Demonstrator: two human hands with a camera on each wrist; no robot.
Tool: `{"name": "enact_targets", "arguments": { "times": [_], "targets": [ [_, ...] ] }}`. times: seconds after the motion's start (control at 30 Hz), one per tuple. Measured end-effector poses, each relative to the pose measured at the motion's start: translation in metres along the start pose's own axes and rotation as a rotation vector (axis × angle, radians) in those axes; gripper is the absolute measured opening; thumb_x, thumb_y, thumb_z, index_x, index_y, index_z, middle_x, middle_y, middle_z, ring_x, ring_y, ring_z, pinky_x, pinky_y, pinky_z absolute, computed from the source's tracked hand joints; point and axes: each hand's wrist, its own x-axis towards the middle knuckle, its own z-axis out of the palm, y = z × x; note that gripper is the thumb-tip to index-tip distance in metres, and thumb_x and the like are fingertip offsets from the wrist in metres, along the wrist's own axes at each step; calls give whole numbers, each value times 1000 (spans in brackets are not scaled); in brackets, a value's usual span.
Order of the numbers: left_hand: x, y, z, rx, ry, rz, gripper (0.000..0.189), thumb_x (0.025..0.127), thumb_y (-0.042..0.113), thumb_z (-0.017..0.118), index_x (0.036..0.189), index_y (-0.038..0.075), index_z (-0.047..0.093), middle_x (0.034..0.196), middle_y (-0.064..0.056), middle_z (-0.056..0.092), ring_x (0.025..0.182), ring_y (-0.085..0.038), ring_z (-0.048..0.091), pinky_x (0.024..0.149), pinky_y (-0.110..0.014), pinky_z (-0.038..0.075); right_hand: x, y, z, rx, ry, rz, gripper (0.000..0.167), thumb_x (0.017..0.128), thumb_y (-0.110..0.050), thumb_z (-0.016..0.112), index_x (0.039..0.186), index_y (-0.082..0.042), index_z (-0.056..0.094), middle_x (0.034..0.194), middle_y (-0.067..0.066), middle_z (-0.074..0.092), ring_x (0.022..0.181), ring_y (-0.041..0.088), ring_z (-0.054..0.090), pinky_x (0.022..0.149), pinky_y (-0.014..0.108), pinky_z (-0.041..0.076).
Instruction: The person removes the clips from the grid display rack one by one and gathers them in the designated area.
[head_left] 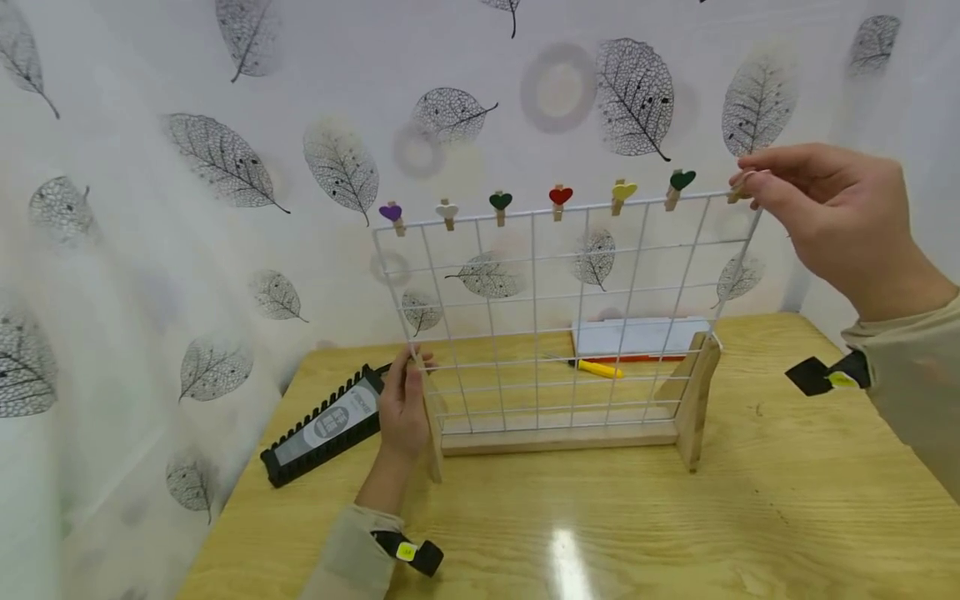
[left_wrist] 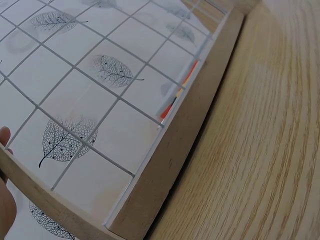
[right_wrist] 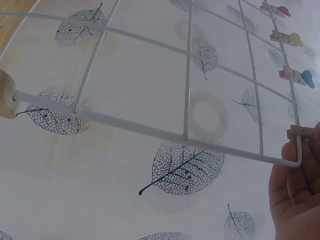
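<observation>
A white wire grid (head_left: 534,292) stands upright in a wooden stand (head_left: 558,439) on the table. My left hand (head_left: 402,408) holds the stand's left side post, fingers passing behind it. At the grid's top right corner, my right hand (head_left: 847,217) pinches a small wooden clothespin (right_wrist: 300,132), which sits on the top wire. Several clothespins with painted hearts line that wire: purple (head_left: 391,212), white (head_left: 447,211), green (head_left: 501,201), red (head_left: 561,196), yellow (head_left: 624,192) and another green one (head_left: 682,179). The right fingers partly hide the pinched clothespin.
A black slotted tool holder (head_left: 330,425) with a grey label lies left of the stand. Behind the grid are a yellow-handled screwdriver (head_left: 598,368) and a white case with a red edge (head_left: 641,337). A leaf-print curtain (head_left: 450,42) hangs behind the wooden table (head_left: 480,517).
</observation>
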Motion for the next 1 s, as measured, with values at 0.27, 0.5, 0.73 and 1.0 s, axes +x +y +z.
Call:
{"name": "enact_targets", "arguments": {
  "times": [0.27,0.5,0.73,1.0],
  "targets": [
    [-5,2,3,-14,24,-23,34,109,-1,34,139,-9,47,123,7,61,110,-8,62,99,-28,51,1,-1,0,-80,0,15,22,99,-7,65,115,6,72,96,-11,73,94,4,68,87,9,49],
    [-6,4,4,-7,21,-45,36,107,-6,34,141,-7,47,124,8,61,112,-8,61,99,-27,50,1,-2,0,-38,14,17,22,98,-4,65,113,11,70,99,-7,74,97,6,69,89,11,49],
    [-7,3,5,-20,29,-47,35,108,-4,34,140,-7,47,124,9,62,111,-12,63,100,-30,50,2,-4,1,13,27,3,22,97,-2,64,113,11,71,100,-3,74,96,10,69,92,13,50],
    [-3,1,3,-14,25,-34,35,109,1,35,140,-5,49,124,8,61,111,-9,62,101,-27,49,-12,-25,5,259,175,11,21,93,2,68,110,14,70,99,7,75,93,17,67,91,17,50]
  ]
}}
